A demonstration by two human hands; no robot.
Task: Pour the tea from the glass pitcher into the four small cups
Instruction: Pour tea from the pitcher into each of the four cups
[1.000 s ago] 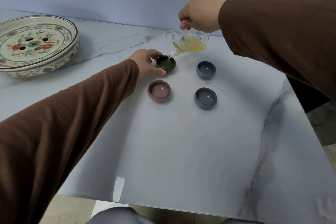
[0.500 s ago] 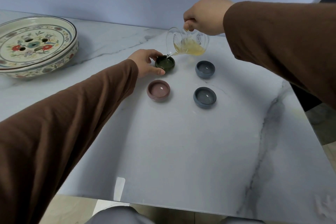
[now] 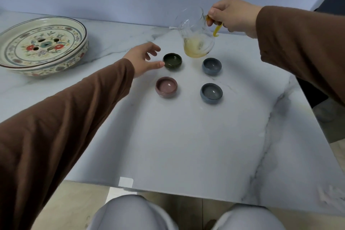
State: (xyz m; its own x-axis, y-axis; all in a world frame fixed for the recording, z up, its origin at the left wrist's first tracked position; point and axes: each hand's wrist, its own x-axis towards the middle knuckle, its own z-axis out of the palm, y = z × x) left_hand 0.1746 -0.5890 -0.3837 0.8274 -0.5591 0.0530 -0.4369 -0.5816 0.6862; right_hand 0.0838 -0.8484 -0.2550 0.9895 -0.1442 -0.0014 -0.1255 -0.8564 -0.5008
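Observation:
My right hand grips the yellow handle of the glass pitcher, which hangs nearly upright above the table with pale yellow tea in its bottom. Below it stand the small cups in a square: a dark green cup, a pink cup, a far blue cup and a near blue cup. My left hand hovers just left of the green cup, fingers spread, thumb tip close to its side.
A large floral ceramic tea tray sits at the far left of the white marble table. The wall runs behind the table. My knees show below the near edge.
The pitcher has tipped back upright and lifted away from the green cup; the pouring has stopped. My left hand has let go of the green cup and opened.

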